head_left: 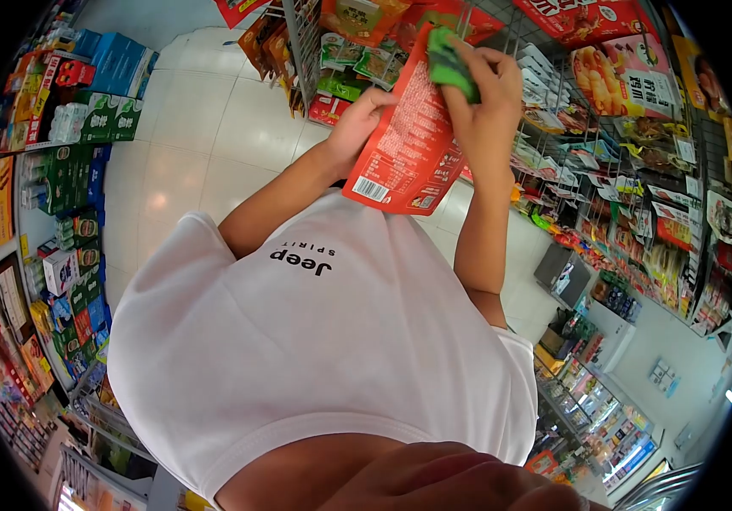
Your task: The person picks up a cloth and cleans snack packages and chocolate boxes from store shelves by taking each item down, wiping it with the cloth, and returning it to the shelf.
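A red snack packet (406, 140) is held tilted in front of my chest, its printed back with a barcode turned up toward me. My left hand (356, 129) grips its left edge, thumb on the printed side. On the packet's upper right part lies a green cloth (451, 66), bunched under the fingers of my right hand (487, 95). Those fingers are bent around the cloth and press it against the packet. What the packet contains does not show.
A wire rack (545, 128) of hanging snack packets stands close on the right. More packets hang on a rack (302, 51) just beyond my hands. Stacked drink cartons (68, 183) line the left side. Pale floor tiles (187, 111) lie between.
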